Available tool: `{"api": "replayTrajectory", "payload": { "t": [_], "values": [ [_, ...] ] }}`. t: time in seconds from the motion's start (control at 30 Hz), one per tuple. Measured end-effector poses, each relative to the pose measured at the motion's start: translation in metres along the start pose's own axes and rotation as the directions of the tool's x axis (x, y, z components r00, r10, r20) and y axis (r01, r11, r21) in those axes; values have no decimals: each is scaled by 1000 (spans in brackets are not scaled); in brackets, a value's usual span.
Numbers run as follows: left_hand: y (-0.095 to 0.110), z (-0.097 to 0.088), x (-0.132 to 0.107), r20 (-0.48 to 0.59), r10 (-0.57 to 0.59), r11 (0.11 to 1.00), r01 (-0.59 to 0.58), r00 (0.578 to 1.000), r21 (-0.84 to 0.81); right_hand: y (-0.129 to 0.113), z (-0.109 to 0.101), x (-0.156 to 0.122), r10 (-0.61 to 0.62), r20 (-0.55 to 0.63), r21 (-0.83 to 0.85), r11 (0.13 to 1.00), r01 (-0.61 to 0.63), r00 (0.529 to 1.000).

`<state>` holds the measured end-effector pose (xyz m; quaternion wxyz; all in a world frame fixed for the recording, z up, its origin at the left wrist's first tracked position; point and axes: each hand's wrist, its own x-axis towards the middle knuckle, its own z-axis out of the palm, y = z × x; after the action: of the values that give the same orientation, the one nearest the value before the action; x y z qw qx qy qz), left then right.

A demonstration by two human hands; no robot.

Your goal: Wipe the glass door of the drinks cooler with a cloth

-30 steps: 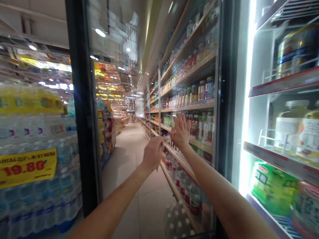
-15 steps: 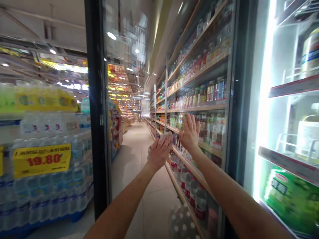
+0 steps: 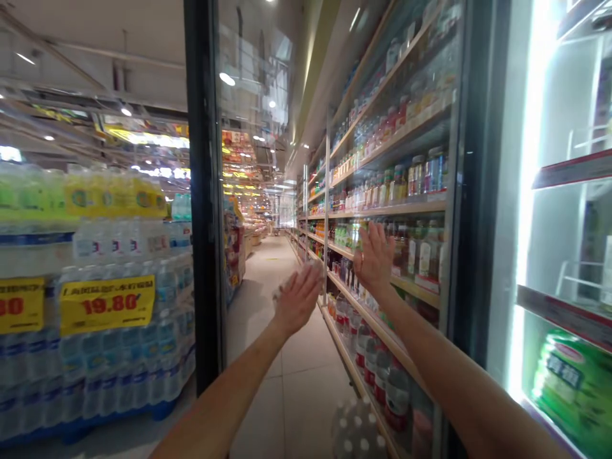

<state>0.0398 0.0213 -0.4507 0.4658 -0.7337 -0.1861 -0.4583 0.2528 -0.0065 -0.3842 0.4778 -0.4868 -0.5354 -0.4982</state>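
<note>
A glass cooler door (image 3: pixel 248 408) in a dark frame (image 3: pixel 203 191) stands open in front of me. My left hand (image 3: pixel 299 299) lies against the pane, its fingers stretched over a crumpled light cloth (image 3: pixel 278 293). Most of that cloth is hidden under the palm and fingers, and both are slightly blurred. Higher and to the right, my right hand (image 3: pixel 376 258) rests flat on the same glass with its fingers apart, holding nothing.
Stacked water bottles (image 3: pixel 115 382) with a yellow price sign (image 3: pixel 108 305) stand at left. Through the glass, bottle-lined shelves (image 3: pixel 415 290) run along the aisle floor (image 3: pixel 268 268). At right is a lit cooler holding a green package (image 3: pixel 574 389). A grey polka-dot fabric (image 3: pixel 358 430) shows below.
My left hand has slid left and slightly down across the glass with the cloth. The right hand stays about where it was on the pane. My view has turned a little left.
</note>
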Motion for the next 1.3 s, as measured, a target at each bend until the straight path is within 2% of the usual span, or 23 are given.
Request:
{"api": "replayTrajectory", "payload": {
  "t": [0.07,0.1,0.2,0.23,0.3,0.33,0.37,0.4,0.43,0.5,0.57,0.67,0.77,0.83,0.9,0.93,0.97,1.0,1.07,1.13,1.17,1.23,1.3],
  "values": [
    [4,-1,-6,63,132,991,-131,989,-18,1,0,0,-11,3,0,1000,11,1000],
    [-2,-3,-9,82,119,993,-118,989,-17,2,1,-1,-15,5,1,1000,15,1000],
    [-36,-16,-16,-3,-166,985,166,986,52,3,1,-1,-9,3,1,1000,9,1000],
    [-49,-21,-16,-72,-290,953,295,954,67,2,1,-1,-6,3,0,1000,6,1000],
    [-67,-27,-16,-203,-486,862,505,850,51,1,1,0,-1,6,1,1000,1,1000],
    [-69,-27,-14,-243,-541,825,565,805,33,1,1,0,-1,4,2,1000,1,1000],
    [-67,-26,-12,-260,-564,809,588,784,17,0,1,0,-1,1,5,1000,1,1000],
    [-60,-24,-10,-254,-553,820,573,794,7,0,0,0,-1,-2,8,1000,1,1000],
    [-50,-20,-9,-230,-507,853,522,831,5,0,0,0,1,-5,10,1000,-1,1000],
    [-24,-11,-6,-126,-336,941,339,933,4,0,0,0,0,-9,11,1000,0,1000],
    [-1,-4,-8,-15,-133,991,132,991,-15,0,0,0,-4,-5,9,1000,4,1000],
    [7,-3,-15,52,4,1000,-3,999,-17,1,0,0,-10,-11,4,1000,10,1000],
    [-21,-12,-26,7,-153,988,153,988,38,2,0,0,-12,-16,2,1000,12,1000],
    [-45,-19,-32,-85,-359,929,365,929,58,2,0,0,-8,-14,4,1000,8,1000],
    [-62,-24,-33,-185,-538,832,554,822,41,1,-1,0,1,-12,9,1000,-1,1000],
    [-66,-25,-32,-221,-590,792,609,777,27,0,-1,0,6,-14,11,1000,-6,1000],
    [-65,-24,-30,-239,-610,774,632,755,21,-1,-1,0,11,-17,13,1000,-11,1000],
    [-60,-23,-28,-241,-600,783,622,763,22,-2,-1,0,18,-19,15,1000,-18,1000],
    [-40,-16,-24,-188,-495,859,511,848,41,-4,0,0,29,-22,17,999,-28,999],
    [-13,-7,-21,-78,-288,955,292,955,50,-4,0,0,28,-26,19,999,-28,999],
    [-1,-3,-22,-26,-168,985,169,986,40,-4,0,-1,24,-25,22,999,-24,999],
    [15,1,-25,49,37,999,-37,998,11,-2,0,-1,9,-25,28,1000,-9,1000],
    [15,0,-30,77,119,993,-119,990,-6,-1,0,-2,-2,-29,29,1000,3,1000]
  ]
}}
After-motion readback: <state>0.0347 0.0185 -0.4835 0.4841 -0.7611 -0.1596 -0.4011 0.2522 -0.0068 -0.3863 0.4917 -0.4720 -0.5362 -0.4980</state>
